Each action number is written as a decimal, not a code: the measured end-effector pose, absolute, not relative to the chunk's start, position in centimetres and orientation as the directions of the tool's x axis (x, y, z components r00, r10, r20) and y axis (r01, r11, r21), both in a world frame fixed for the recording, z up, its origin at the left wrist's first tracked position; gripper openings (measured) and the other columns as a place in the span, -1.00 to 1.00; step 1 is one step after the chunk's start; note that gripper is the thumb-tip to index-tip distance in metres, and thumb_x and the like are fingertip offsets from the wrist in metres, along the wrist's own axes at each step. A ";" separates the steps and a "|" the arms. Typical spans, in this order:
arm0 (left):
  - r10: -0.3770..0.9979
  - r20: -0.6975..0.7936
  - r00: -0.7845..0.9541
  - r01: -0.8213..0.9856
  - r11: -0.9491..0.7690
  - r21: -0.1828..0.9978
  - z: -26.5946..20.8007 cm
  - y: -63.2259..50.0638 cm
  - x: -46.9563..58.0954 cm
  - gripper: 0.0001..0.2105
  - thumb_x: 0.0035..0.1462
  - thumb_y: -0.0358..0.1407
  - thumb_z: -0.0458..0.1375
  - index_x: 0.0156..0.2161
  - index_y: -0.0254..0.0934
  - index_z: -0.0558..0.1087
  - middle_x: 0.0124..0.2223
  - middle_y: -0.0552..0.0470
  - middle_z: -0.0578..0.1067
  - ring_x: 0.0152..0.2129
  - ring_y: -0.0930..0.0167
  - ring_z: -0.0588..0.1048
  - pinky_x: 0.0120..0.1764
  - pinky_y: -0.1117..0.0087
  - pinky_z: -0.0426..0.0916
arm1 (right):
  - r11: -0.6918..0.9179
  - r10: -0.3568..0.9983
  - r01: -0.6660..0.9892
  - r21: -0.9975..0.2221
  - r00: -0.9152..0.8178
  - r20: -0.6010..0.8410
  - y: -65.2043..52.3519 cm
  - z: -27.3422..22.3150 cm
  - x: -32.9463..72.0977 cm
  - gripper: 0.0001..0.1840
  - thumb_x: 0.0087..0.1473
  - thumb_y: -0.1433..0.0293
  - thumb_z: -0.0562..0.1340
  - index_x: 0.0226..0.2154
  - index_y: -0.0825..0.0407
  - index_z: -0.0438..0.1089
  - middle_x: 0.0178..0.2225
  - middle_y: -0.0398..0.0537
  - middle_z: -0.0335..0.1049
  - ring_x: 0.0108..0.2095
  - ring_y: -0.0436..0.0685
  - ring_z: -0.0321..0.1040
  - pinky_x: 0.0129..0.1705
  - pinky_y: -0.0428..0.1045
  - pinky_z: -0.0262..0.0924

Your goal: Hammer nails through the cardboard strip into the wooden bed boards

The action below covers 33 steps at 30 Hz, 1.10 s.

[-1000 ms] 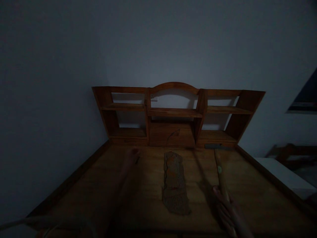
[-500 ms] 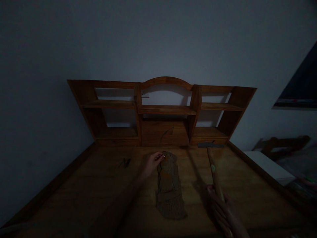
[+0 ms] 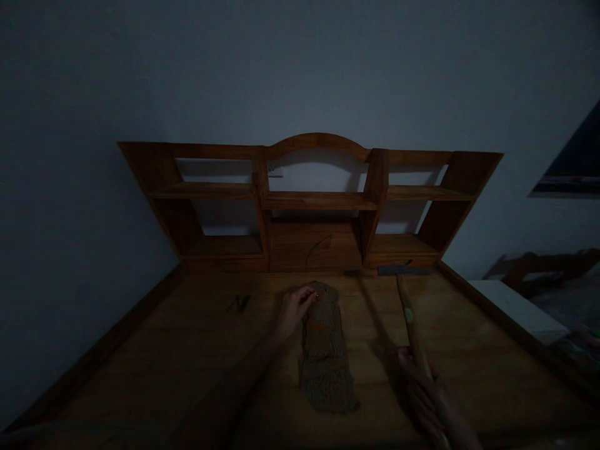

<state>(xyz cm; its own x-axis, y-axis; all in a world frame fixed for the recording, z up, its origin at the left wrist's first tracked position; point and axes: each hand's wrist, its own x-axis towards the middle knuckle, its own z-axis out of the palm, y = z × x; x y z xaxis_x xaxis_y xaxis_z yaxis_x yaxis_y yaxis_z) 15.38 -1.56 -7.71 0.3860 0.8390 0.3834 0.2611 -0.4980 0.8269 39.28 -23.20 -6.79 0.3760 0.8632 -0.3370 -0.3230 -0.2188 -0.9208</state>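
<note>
My right hand [image 3: 429, 387] is wrapped round the wooden handle of a hammer [image 3: 407, 306], whose long, narrow dark head is raised at the far end. On the tabletop [image 3: 178, 350] lies a long, rough brown slab [image 3: 323, 350], like bark or rough wood. My left hand [image 3: 295, 307] is at the slab's far end, thumb and fingers pinched together. A tiny bright glint shows at those fingertips, too small to name. Several small dark slivers [image 3: 241, 303] lie on the table to the left of this hand.
A wooden shelf unit [image 3: 319, 201] with open compartments stands along the back of the table, against the wall. Raised wooden edges border both sides. To the right are a white surface [image 3: 515, 306] and a wooden chair back [image 3: 553, 265]. The light is dim.
The view has shifted slightly. My left hand stays pinched at the slab's far end, its fingers a little further over it. The hammer is still held up in my right hand.
</note>
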 end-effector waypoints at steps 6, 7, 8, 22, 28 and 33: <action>0.857 0.361 0.368 0.289 -0.475 0.831 -7.5 -1.5 15.6 -0.77 0.19 -0.19 0.06 -0.23 -0.26 0.50 -0.27 0.01 0.56 -0.33 0.40 0.52 -0.26 0.48 0.36 | -0.285 0.830 -0.351 -0.892 0.375 -0.413 -23.1 -7.3 39.8 -0.44 -0.21 0.00 0.37 -0.25 0.02 0.31 -0.85 -0.48 -0.12 -0.88 -0.18 -0.24 -0.87 -0.25 -0.27; 0.858 0.358 0.368 0.296 -0.473 0.830 -7.4 -1.5 15.7 -0.77 0.19 -0.19 0.06 -0.24 -0.27 0.50 -0.28 0.01 0.56 -0.34 0.39 0.52 -0.27 0.48 0.36 | -0.286 0.835 -0.351 -0.892 0.365 -0.412 -23.1 -7.3 39.8 -0.42 -0.20 -0.01 0.36 -0.23 0.02 0.31 -0.86 -0.49 -0.12 -0.88 -0.18 -0.26 -0.87 -0.24 -0.28; 0.856 0.359 0.372 0.304 -0.477 0.824 -7.3 -1.6 15.7 -0.77 0.19 -0.19 0.06 -0.24 -0.27 0.51 -0.28 0.01 0.56 -0.34 0.40 0.52 -0.28 0.48 0.36 | -0.286 0.838 -0.353 -0.891 0.358 -0.411 -23.1 -7.4 39.8 -0.41 -0.19 -0.02 0.35 -0.21 0.02 0.30 -0.86 -0.49 -0.12 -0.87 -0.18 -0.27 -0.87 -0.24 -0.29; 0.767 0.484 0.420 0.381 -0.634 0.673 -7.2 -1.1 16.4 -0.83 0.19 -0.33 0.07 -0.34 -0.30 0.50 -0.32 0.01 0.53 -0.38 0.43 0.47 -0.33 0.51 0.30 | -0.249 0.871 0.236 -0.939 0.479 -0.111 -23.4 -4.2 37.6 -0.26 -0.16 -0.09 0.23 -0.05 0.08 0.35 -0.01 0.17 0.40 0.06 0.33 0.29 0.00 0.07 0.27; 0.758 0.492 0.429 0.400 -0.648 0.649 -7.3 -0.9 16.4 -0.85 0.16 -0.36 0.09 -0.36 -0.29 0.51 -0.34 0.00 0.53 -0.40 0.42 0.47 -0.35 0.49 0.28 | -0.238 0.905 0.482 -0.843 0.425 -0.012 -22.9 -1.5 35.4 -0.29 -0.09 -0.07 0.19 0.00 0.04 0.37 0.10 0.16 0.31 0.12 0.32 0.22 0.10 0.09 0.17; 0.771 0.488 0.409 0.415 -0.633 0.653 -6.8 -1.0 16.3 -0.87 0.10 -0.42 0.13 -0.42 -0.31 0.51 -0.40 0.02 0.50 -0.44 0.44 0.44 -0.40 0.51 0.23 | -0.152 0.934 0.593 -0.790 0.347 0.081 -22.4 0.9 33.3 -0.30 0.01 -0.04 0.15 0.04 0.12 0.33 -0.03 0.24 0.43 0.02 0.32 0.34 0.00 0.08 0.26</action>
